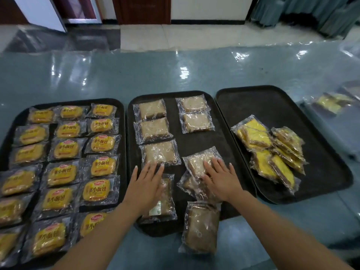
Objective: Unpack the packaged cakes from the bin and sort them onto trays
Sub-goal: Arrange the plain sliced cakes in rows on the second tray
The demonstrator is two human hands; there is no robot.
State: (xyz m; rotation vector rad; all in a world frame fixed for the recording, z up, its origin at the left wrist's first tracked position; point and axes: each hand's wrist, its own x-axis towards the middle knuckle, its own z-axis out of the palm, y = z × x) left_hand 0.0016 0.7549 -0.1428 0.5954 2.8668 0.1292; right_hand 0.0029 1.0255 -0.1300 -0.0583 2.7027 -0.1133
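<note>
Spanning the view, a glossy blue-grey counter [175, 71] under clear film carries three black rounded-rectangle trays with matte, grainy surfaces. Left tray [121, 114]: rows of yellow round cakes [66, 149] in crinkly clear wrappers. Middle tray [196, 145]: pale square cakes [153, 129], some aligned, some loose at the near end. Right tray [272, 106]: a heap of yellow layered slices [257, 137]. Left hand [145, 186] lies flat, fingers spread, over one wrapped cake [165, 207]; right hand [222, 178], fingers splayed, presses another tilted one [196, 162].
</note>
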